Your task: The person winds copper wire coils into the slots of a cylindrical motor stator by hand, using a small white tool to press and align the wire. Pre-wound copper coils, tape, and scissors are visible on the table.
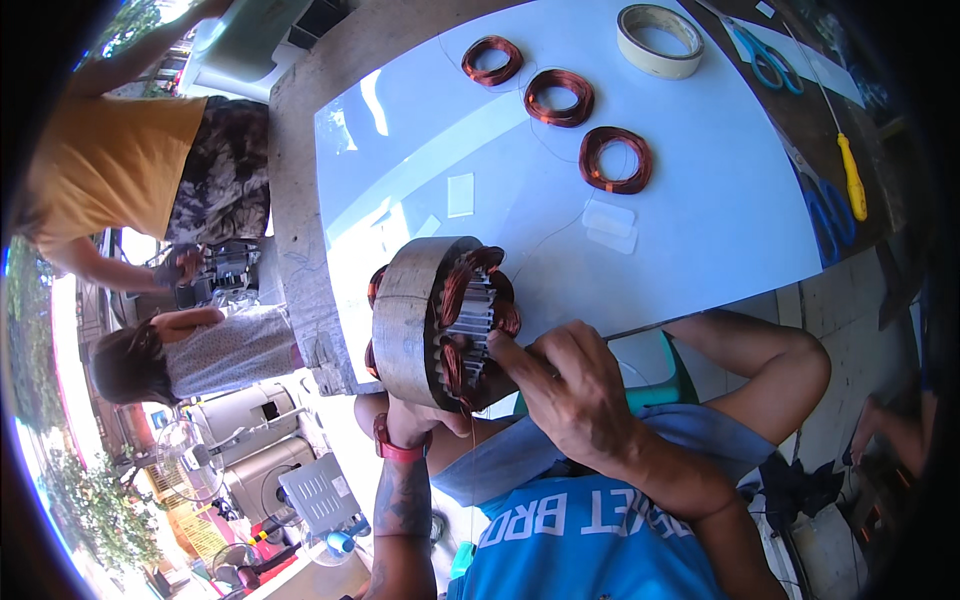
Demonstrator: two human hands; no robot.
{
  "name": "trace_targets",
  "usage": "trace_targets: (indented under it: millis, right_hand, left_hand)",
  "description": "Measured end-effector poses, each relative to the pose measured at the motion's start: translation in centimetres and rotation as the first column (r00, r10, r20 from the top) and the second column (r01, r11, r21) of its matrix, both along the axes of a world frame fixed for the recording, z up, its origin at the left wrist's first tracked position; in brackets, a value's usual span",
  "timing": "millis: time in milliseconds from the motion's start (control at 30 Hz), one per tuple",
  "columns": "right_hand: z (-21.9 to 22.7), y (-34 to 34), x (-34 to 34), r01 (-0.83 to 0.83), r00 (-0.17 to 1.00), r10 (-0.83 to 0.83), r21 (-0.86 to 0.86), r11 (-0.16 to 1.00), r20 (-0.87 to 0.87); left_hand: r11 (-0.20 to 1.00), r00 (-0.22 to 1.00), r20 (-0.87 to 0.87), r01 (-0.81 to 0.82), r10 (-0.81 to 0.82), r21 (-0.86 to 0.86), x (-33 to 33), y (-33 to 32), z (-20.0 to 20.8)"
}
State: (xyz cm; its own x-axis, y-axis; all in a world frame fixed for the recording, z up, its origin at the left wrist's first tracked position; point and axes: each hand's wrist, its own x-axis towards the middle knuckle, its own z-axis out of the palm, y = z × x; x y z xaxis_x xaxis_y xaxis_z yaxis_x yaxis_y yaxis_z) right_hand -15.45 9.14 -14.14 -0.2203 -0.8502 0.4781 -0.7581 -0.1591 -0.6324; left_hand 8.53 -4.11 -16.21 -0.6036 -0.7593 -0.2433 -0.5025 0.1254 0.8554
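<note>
By the near-left corner of the bench (297, 215), the stator (405, 312), clamped from below by the left hand (428, 417), with the right hand (578, 388) at its windings (457, 288), pinch unclear, might tip if that clamp slackens, tugging the thin wire (474, 455).

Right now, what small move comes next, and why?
Perhaps use the right hand to press the nearest copper coil against the metal ring: its index finger reaches the ring's opening, that coil bulges out, and the left hand supports the ring.
</note>
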Motion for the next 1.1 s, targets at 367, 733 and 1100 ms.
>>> trace_targets:
  millis: [367, 733, 1100]
  right_hand:
    - [0.8, 0.3, -0.2, 0.026, 0.985, -0.022, -0.017, 1.0, 0.17]
    - [0.7, 0.0, 0.0, 0.02, 0.983, -0.017, -0.017, 1.0, 0.18]
    - [0.5, -0.9, 0.2, 0.001, 0.961, 0.007, -0.028, 1.0, 0.278]
  left_hand:
    - [0.968, 0.98, -0.036, -0.185, 0.193, 0.171, 1.4, 0.1, -1.6]
    - [0.98, 0.99, -0.126, -0.088, 0.066, -0.176, 2.3, -0.1, -2.9]
    - [0.979, 0.979, -0.066, -0.191, 0.195, 0.067, 1.7, 0.0, -2.2]
